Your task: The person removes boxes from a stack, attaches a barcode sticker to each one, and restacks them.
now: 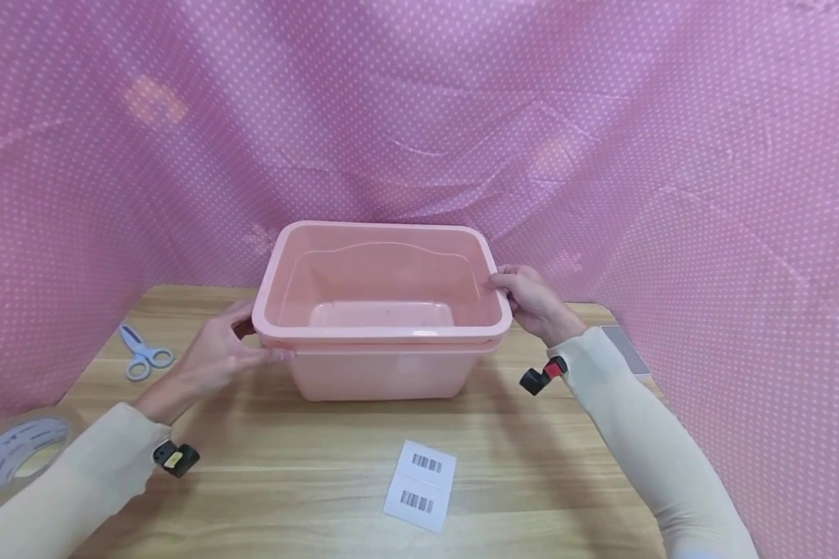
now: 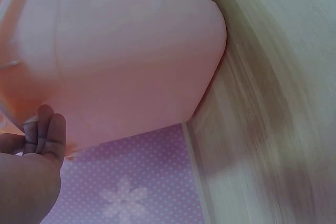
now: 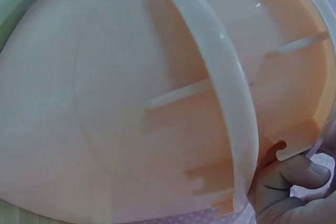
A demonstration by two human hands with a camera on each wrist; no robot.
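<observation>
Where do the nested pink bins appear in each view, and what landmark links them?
Head: the nested pink bins sit at the centre, between the left hand and right hand.
Left wrist: upper left to centre.
Right wrist: across most of the picture, two rims showing.
Shared landmark: dotted cloth, behind in head, low in both wrist views.

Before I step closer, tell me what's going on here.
An upper pink plastic bin sits nested in a lower pink plastic bin on the wood-grain table. The person's right hand grips the upper one's right end; the left hand holds the bins at their left end. A barcode label sheet lies in front, scissors and a tape roll to the left.
</observation>
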